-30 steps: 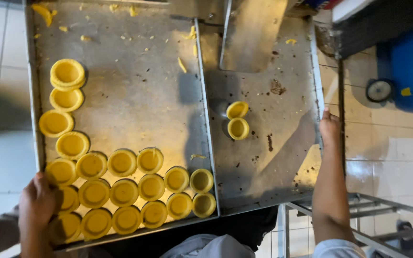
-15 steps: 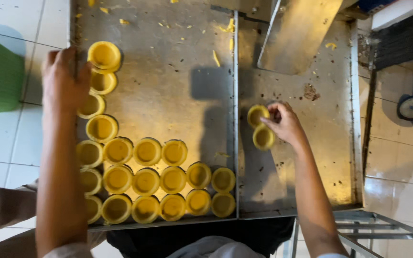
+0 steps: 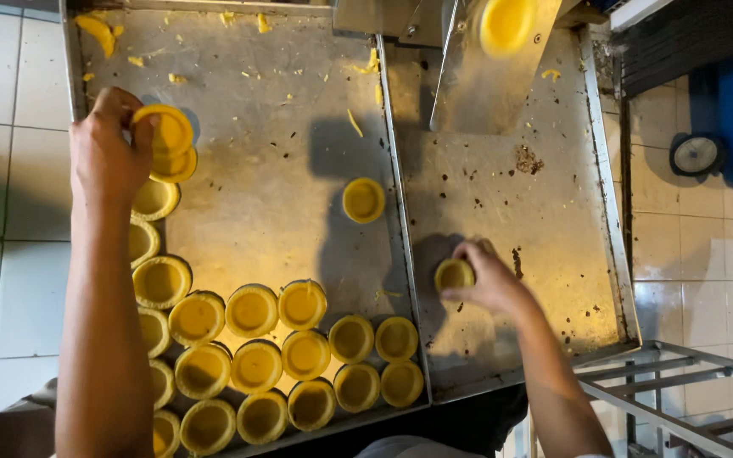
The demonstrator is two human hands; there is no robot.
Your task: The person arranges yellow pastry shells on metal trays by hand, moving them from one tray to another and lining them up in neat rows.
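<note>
Head view: The left hand [image 3: 110,161] is gripping a yellow pastry shell [image 3: 165,131] between thumb and fingertips, holding it just above another shell [image 3: 176,166] at the far left of the left metal tray [image 3: 299,102]. The right hand [image 3: 487,276] is closing its fingers around a second pastry shell [image 3: 454,273], holding it over the near part of the right metal tray [image 3: 553,220]. A single shell [image 3: 363,200] is lying apart near the middle of the left tray. Rows of filled shells [image 3: 277,356] are sitting close together along the near edge of the left tray. A blurred shell [image 3: 506,24] is showing on the metal chute [image 3: 477,93] at the far side. Crumbs [image 3: 526,159] are lying scattered on both trays.
</note>
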